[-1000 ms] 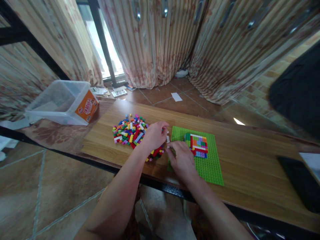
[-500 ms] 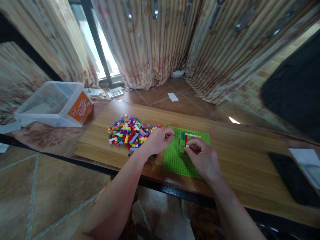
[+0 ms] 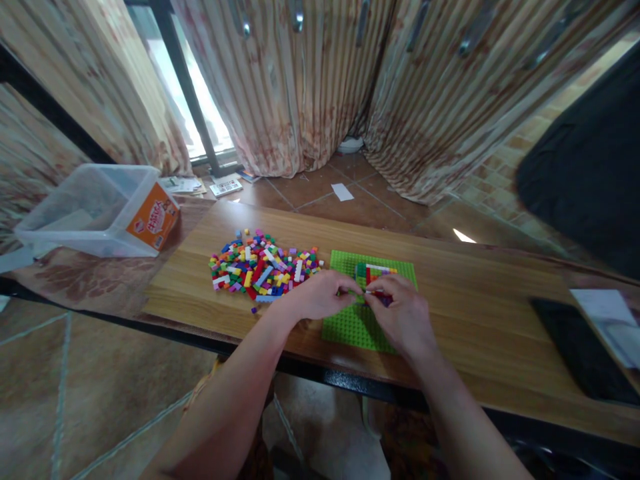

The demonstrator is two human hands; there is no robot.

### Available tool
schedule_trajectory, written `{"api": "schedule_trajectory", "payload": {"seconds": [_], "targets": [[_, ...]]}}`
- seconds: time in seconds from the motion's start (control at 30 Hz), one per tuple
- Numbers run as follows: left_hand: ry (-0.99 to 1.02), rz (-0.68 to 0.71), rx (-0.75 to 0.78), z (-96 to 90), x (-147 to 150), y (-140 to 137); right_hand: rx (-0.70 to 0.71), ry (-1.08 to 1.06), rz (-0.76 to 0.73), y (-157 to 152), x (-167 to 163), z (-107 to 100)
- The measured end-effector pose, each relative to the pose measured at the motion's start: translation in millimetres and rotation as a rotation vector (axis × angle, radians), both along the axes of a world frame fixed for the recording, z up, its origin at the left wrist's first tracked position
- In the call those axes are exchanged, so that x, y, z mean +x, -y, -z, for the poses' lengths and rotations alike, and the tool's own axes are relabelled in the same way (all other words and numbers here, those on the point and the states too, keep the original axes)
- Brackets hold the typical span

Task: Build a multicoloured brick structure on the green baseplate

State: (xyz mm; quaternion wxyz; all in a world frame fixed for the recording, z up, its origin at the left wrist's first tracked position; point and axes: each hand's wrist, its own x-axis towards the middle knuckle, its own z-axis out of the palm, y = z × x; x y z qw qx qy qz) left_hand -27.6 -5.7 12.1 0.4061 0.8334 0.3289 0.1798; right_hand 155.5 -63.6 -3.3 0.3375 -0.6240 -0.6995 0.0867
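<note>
A green studded baseplate (image 3: 345, 327) lies on the wooden tabletop. On it stands a low build of toy bricks (image 3: 382, 269), with green, red, white and yellow pieces showing along its far side; my fingers hide much of the rest. My right hand (image 3: 401, 308) reaches over the build, thumb and forefinger pinched on what looks like a small white brick (image 3: 369, 291). From the left, my left hand (image 3: 327, 295) brings its closed fingertips up against the right fingertips at the build's left edge. Whatever they hold is too small to make out.
A heap of loose coloured bricks (image 3: 260, 267) spreads left of the baseplate. Farther left sits a clear plastic bin (image 3: 95, 213) with an orange label. A black flat device (image 3: 583, 347) and white paper (image 3: 607, 317) lie at the right end. Curtains hang beyond the table.
My left hand has moved right, from the baseplate's left edge to the build, and its fingertips now meet my right hand's. The right hand stays pinched at the build. The view shifted slightly.
</note>
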Motion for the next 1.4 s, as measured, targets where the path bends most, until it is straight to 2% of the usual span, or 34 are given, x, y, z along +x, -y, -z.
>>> {"api": "schedule_trajectory", "payload": {"seconds": [0.27, 1.4], "targets": [[-0.073, -0.007, -0.013, -1.2, 1.9, 0.0, -0.023, -0.079, -0.008, 1.5, 3.3, -3.3], [-0.057, -0.006, -0.02, -3.1, 5.5, 4.5, -0.149, -0.266, 0.12, -4.8, 6.0, -2.8]]}}
